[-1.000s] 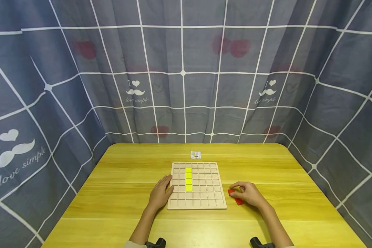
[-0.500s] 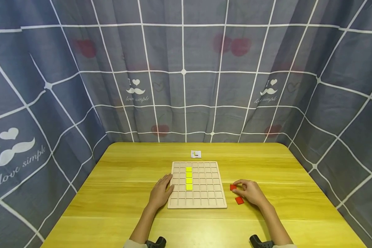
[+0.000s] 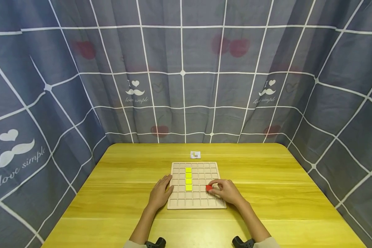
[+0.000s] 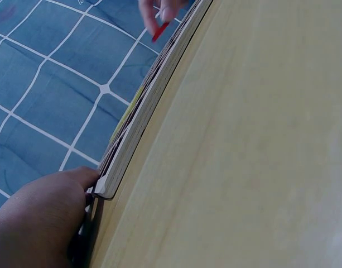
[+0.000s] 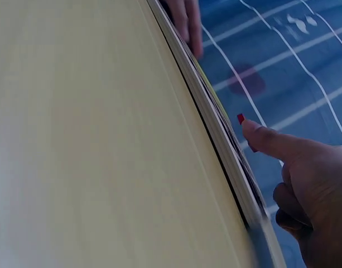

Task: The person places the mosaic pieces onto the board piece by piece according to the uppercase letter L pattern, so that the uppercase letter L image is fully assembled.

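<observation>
A square wooden grid board [image 3: 179, 203] lies on the table, with a column of several yellow tiles [image 3: 188, 178] in its cells. My left hand [image 3: 159, 193] rests along the board's left edge, fingers extended; in the left wrist view its thumb [image 4: 84, 177] is at the board's corner. My right hand [image 3: 228, 191] pinches a red tile [image 3: 208, 188] between thumb and fingers, over the right part of the board. From the side, in the right wrist view, this red tile [image 5: 241, 118] is tilted and stands off the board's surface. The second red tile is hidden from view.
Behind the board lies a small white card [image 3: 195, 155] printed with a grid pattern. The yellow wooden table [image 3: 136, 165] reaches back to a grey-blue checked curtain [image 3: 198, 89] that surrounds it on three sides.
My right hand has picked one red tile up from the table and carried it left over the board. The left hand stays at the board's edge.
</observation>
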The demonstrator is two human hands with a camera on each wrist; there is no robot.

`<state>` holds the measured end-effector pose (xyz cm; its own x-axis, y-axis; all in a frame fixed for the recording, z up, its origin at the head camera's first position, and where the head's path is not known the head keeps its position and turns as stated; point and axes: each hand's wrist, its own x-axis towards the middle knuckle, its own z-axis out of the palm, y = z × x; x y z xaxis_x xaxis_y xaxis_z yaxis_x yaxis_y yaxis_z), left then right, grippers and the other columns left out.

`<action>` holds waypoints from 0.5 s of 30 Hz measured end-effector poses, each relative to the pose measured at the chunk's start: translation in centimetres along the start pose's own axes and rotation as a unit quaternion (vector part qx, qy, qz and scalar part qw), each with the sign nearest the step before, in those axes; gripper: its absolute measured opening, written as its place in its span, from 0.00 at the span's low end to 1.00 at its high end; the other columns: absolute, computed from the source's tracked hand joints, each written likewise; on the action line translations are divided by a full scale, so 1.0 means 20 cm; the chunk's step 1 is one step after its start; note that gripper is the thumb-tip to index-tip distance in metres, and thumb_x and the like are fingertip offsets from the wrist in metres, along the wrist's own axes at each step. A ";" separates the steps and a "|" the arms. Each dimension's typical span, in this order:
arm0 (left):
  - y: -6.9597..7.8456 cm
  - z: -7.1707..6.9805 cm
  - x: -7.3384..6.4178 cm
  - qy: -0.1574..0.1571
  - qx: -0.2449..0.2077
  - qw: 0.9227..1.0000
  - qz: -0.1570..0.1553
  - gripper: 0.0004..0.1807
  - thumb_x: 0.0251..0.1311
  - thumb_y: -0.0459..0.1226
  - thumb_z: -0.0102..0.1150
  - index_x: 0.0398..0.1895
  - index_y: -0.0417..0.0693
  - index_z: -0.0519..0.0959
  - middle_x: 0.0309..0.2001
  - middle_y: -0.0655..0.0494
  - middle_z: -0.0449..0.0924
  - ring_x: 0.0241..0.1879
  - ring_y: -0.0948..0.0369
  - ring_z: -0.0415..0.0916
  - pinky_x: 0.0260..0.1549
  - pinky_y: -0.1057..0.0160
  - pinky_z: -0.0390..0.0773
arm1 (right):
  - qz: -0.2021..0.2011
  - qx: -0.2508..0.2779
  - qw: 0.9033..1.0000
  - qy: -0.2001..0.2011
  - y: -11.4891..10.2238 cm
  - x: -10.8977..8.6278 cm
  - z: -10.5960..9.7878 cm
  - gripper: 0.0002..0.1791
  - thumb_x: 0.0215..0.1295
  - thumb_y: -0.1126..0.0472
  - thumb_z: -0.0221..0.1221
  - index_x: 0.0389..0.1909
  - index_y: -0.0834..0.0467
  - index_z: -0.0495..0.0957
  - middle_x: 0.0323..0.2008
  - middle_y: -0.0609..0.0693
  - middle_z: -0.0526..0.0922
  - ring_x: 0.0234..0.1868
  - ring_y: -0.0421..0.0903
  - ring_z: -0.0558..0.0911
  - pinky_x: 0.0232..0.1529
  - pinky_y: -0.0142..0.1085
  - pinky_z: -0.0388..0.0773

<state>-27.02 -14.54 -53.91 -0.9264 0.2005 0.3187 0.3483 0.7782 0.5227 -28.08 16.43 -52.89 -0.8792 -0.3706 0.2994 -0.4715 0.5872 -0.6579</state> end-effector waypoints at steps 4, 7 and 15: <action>0.00 0.00 0.00 0.000 -0.001 1.000 -0.002 0.27 0.64 0.41 0.52 0.63 0.39 0.66 0.64 0.47 0.65 0.65 0.49 0.58 0.66 0.51 0.55 | -0.026 -0.007 1.000 -0.014 -0.05 0.06 0.09 0.13 0.53 0.48 0.65 0.39 0.47 0.82 0.11 0.37 0.56 0.13 0.32 0.51 0.13 0.25 0.50; 0.00 0.00 0.00 0.002 -0.001 1.000 -0.002 0.27 0.63 0.41 0.53 0.63 0.40 0.66 0.64 0.47 0.65 0.65 0.49 0.58 0.65 0.51 0.55 | -0.034 -0.021 0.999 -0.012 -0.07 0.10 0.14 0.13 0.54 0.48 0.65 0.39 0.47 0.83 0.10 0.37 0.56 0.13 0.32 0.51 0.13 0.25 0.50; 0.00 0.01 0.00 0.001 -0.008 1.000 -0.004 0.26 0.63 0.41 0.53 0.63 0.40 0.67 0.64 0.47 0.65 0.65 0.49 0.58 0.65 0.51 0.55 | -0.018 -0.041 0.999 -0.010 -0.10 0.14 0.18 0.13 0.53 0.48 0.65 0.38 0.47 0.83 0.09 0.37 0.59 0.12 0.32 0.53 0.12 0.26 0.52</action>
<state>-27.06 -14.39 -53.98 -0.9291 0.1934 0.3154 0.3429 0.7700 0.5380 -29.29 11.53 -53.25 -0.8609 -0.4057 0.3070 -0.5068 0.6308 -0.5875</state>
